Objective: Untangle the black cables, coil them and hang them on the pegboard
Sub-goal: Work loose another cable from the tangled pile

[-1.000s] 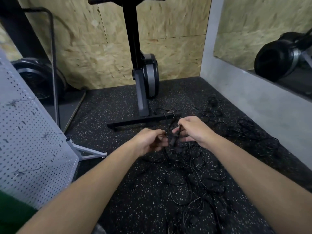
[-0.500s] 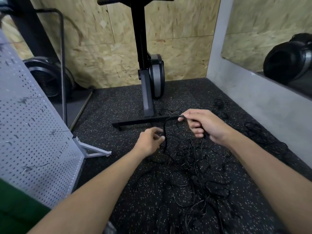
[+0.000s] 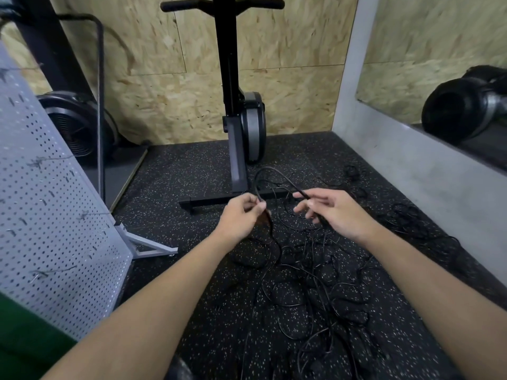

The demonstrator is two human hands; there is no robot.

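On the speckled black floor lies a tangle of black cables, just under both hands. The left hand pinches one cable. The right hand grips the same cable, which arches between them. The pegboard stands on the left.

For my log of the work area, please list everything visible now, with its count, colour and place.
cable tangle: one heap, black, on the floor before the person
held cable: one, black, looped between both hands
pegboard: one, white, standing at left
exercise machine: one, black and grey, upright at the back
fan wheel: one, black, behind the pegboard
mirror: one, at right
left hand: one, pinching the held cable
right hand: one, gripping the held cable
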